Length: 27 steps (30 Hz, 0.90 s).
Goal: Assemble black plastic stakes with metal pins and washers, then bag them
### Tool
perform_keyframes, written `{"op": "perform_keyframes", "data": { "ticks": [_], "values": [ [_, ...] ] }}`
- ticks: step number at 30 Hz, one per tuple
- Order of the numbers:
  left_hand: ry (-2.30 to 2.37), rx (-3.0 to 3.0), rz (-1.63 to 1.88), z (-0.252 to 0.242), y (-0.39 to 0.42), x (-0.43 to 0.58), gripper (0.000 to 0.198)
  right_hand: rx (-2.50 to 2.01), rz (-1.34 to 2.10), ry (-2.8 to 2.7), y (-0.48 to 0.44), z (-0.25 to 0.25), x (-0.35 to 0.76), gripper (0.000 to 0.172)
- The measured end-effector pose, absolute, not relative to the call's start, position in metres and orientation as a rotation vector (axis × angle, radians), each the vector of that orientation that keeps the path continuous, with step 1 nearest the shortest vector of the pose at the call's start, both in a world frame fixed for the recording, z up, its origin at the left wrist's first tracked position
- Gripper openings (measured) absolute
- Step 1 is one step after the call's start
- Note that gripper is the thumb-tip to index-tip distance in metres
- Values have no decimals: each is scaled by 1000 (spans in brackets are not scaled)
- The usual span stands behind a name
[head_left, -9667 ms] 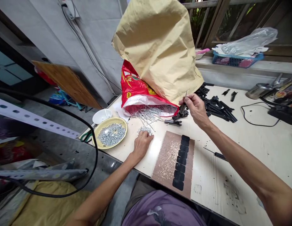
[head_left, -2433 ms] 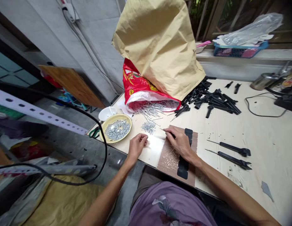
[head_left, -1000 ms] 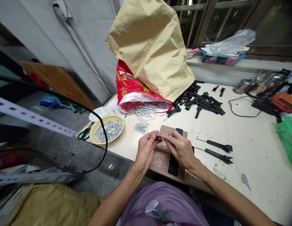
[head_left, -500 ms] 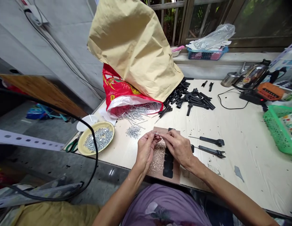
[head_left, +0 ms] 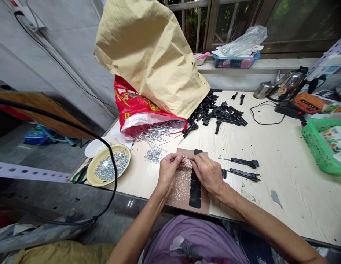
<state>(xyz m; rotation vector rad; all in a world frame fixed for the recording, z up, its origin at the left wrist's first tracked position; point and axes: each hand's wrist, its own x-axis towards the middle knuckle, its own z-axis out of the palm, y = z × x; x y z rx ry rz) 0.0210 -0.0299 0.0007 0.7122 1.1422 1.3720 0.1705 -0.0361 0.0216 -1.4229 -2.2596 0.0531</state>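
Note:
Over a brown board (head_left: 176,192) my left hand (head_left: 170,170) and my right hand (head_left: 207,172) meet, fingertips pinched. A thin silver metal pin (head_left: 186,157) spans the gap between them, gripped at both sides; its ends are hidden by the fingers. Any small part at the left fingertips is too small to make out. Below my right hand, black flat pads (head_left: 195,193) form a row on the board, beside scattered light specks. Left of my hands lies a small heap of tiny metal pieces (head_left: 153,156). Two black-handled tools (head_left: 244,162) with thin metal shafts rest to the right.
A yellow plate (head_left: 90,172) holds many tiny metal pieces, with green-handled scissors (head_left: 80,175) beside it. Metal pins (head_left: 154,132) spill from a red bag (head_left: 123,99) under a tan paper sack (head_left: 154,55). Black plastic parts (head_left: 225,114) are piled behind. A green basket (head_left: 313,146) stands right.
My hands have drawn slightly apart, and more of the metal pin shows between them. The whole view has shifted a little; the things on the table look unmoved.

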Motion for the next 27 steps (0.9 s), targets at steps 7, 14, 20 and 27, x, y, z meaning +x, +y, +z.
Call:
{"op": "perform_keyframes", "data": {
  "ticks": [7,14,20,27],
  "values": [
    [1160,754,1360,-13,-30,27,25,-1438,39,-2259,-35,16,177,27],
    [1194,875,1342,-14,-28,28,24,-1425,189,-2232,-33,10,182,24],
    [1177,874,1339,-18,-28,31,24,-1422,311,-2212,-27,5,188,26],
    [1158,863,1315,-18,-26,37,25,-1282,572,-2132,-25,1,196,20]
  ]
}}
